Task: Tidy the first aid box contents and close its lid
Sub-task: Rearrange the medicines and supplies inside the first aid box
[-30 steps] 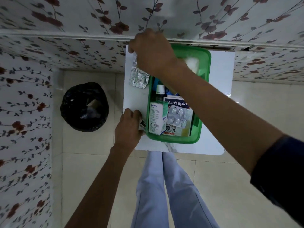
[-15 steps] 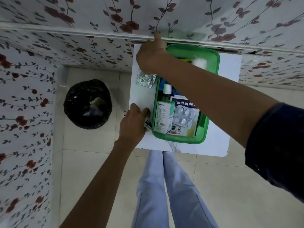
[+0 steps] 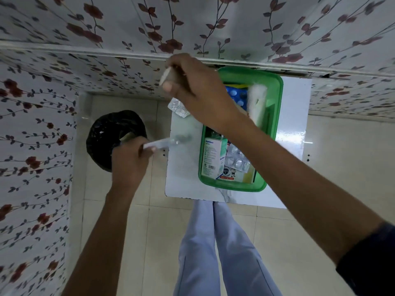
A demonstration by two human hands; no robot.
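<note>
The green first aid box (image 3: 275,133) stands open on a small white table (image 3: 292,124). Inside lie an Optibex carton (image 3: 211,155), a silver blister strip (image 3: 237,161), a blue blister strip (image 3: 235,96) and a white cotton roll (image 3: 256,103). My right hand (image 3: 196,90) hovers over the table's far left corner, shut on a small white item (image 3: 165,75). My left hand (image 3: 130,161) is left of the table, above the floor, holding a small white packet (image 3: 157,144). A foil blister strip (image 3: 178,107) lies on the table beneath my right hand.
A bin with a black liner (image 3: 111,137) stands on the floor left of the table, just beyond my left hand. Floral-papered walls close in behind and on the left. My legs in light trousers (image 3: 213,248) are in front of the table.
My left hand has lifted the white packet off the table's left edge and moved left toward the bin. My right hand has risen from the far corner with a small white item.
</note>
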